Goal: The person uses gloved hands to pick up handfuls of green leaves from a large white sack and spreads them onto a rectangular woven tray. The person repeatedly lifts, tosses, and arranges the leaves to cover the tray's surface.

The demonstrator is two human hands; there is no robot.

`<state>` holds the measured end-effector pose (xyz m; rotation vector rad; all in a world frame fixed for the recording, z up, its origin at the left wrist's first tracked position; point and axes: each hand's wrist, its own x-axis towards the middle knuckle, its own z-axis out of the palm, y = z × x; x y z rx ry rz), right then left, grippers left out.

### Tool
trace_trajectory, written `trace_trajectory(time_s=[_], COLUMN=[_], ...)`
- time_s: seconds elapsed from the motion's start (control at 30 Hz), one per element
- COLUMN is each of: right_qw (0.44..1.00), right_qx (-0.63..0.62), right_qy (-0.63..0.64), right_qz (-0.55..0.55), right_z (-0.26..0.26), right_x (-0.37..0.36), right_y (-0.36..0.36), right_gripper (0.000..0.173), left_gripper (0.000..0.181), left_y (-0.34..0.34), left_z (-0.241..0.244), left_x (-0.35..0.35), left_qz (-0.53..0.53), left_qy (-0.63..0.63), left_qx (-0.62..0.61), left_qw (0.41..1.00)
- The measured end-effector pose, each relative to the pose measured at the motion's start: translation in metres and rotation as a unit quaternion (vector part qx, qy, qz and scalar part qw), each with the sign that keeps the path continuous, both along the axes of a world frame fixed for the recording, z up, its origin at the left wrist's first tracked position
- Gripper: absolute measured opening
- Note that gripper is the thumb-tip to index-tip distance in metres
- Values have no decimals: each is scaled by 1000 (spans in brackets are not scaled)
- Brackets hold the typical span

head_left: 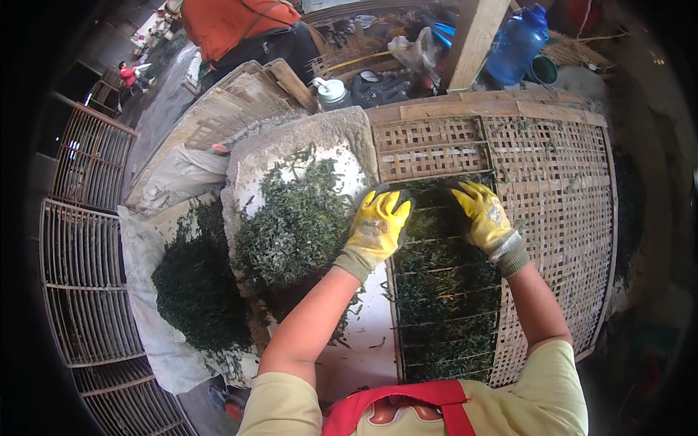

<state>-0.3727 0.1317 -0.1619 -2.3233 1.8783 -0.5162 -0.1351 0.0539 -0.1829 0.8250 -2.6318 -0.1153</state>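
My left hand (380,224), in a yellow coated glove with a knit cuff, is over the left edge of a slatted frame. Its fingers are bent and apart, and its palm is hidden. My right hand (485,213), in a matching glove, hovers over or touches the frame's upper right part with fingers spread. Between and below them, dark green shredded leafy matter (444,294) fills the frame, crossed by thin strips. Left of my left hand, a loose heap of similar green shreds (297,223) lies on a white board (357,343).
A woven bamboo tray (556,218) extends to the right. A darker green pile (199,289) lies on a pale sheet (144,300) at left. Beyond stand a wooden post (474,46), a blue water jug (518,46) and a lidded container (332,92). A person (128,75) is far off.
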Motion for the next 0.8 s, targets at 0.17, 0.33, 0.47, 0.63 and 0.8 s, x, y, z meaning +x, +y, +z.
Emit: trace_trajectory(time_s=[0.17,0.33,0.47,0.63,0.8], right_qw=[981,995,978,964,972], right_qx=[-110,-55,-89,30,56], right_qy=[-153,-26,81,191,126], right_qz=[-49,-83,-171,-183,-190], right_z=[-14,-6,-4,-51,-57], right_x=[-30,-15,-11,-12,-15], right_y=[-1,7,16,27,21], right_gripper=[44,45,49,52,62], left_gripper=[32,34,36,37,33], left_y=[4,5,8,9,8], left_z=[21,12,12,18,23], left_x=[-2,2,5,-5,-7], left_qz=[6,20,9,5,24], left_qy=[-28,9,44,-25,-56], left_qx=[6,-1,-34,39,49], left_qw=[1000,1000,998,999,997])
